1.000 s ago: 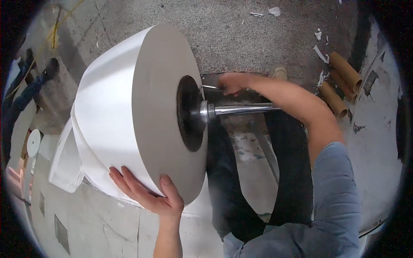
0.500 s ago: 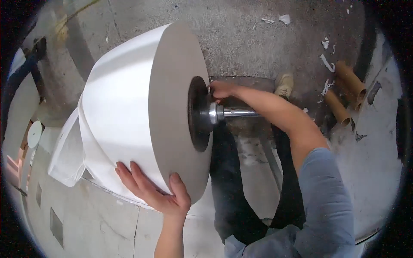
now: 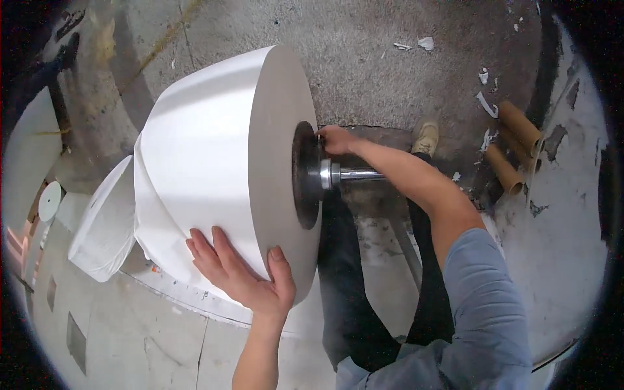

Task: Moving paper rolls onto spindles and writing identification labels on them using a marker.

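Now R hand (image 3: 337, 140) is at dark hub (image 3: 304, 175), closer than 1 sec ago; fingers curled, grip I cannot tell. L hand (image 3: 255, 286) rests w/ fingers spread on white roll (image 3: 201, 143).

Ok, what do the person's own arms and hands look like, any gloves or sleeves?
The left hand and right hand are both bare, no gloves; the right fingers are partly hidden. No watch or bracelet shows on either wrist. On the right arm, a creased blue-grey sleeve ends near the elbow, leaving the forearm uncovered. The left forearm is bare where visible.
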Demonstrator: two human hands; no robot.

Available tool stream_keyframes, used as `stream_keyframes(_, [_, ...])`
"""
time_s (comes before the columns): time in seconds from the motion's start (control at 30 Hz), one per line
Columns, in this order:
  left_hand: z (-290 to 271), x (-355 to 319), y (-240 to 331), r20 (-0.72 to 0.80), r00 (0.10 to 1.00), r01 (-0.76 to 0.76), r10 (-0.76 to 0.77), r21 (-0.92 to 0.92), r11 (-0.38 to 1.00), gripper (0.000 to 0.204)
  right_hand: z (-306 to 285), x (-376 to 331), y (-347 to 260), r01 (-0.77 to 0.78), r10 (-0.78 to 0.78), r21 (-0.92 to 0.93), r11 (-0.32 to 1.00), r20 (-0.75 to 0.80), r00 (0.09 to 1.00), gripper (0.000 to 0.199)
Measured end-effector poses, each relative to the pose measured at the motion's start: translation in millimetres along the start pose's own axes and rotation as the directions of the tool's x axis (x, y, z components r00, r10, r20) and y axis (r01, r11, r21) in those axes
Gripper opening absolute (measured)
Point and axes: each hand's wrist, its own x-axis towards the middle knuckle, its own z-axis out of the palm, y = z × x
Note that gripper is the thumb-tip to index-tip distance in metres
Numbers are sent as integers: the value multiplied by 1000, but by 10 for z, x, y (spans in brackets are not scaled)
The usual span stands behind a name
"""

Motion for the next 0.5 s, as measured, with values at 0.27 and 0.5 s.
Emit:
stream_keyframes(0.27, [-26, -8, 4, -1, 1000, -14, 14, 36, 999, 70, -21, -20, -35, -6, 8, 60, 998, -39, 999, 39])
stream_keyframes(0.5, [-84, 28, 72, 15, 1000, -9, 8, 43, 999, 65, -128, -137, -235, -287, 319, 877, 384, 166, 933, 41])
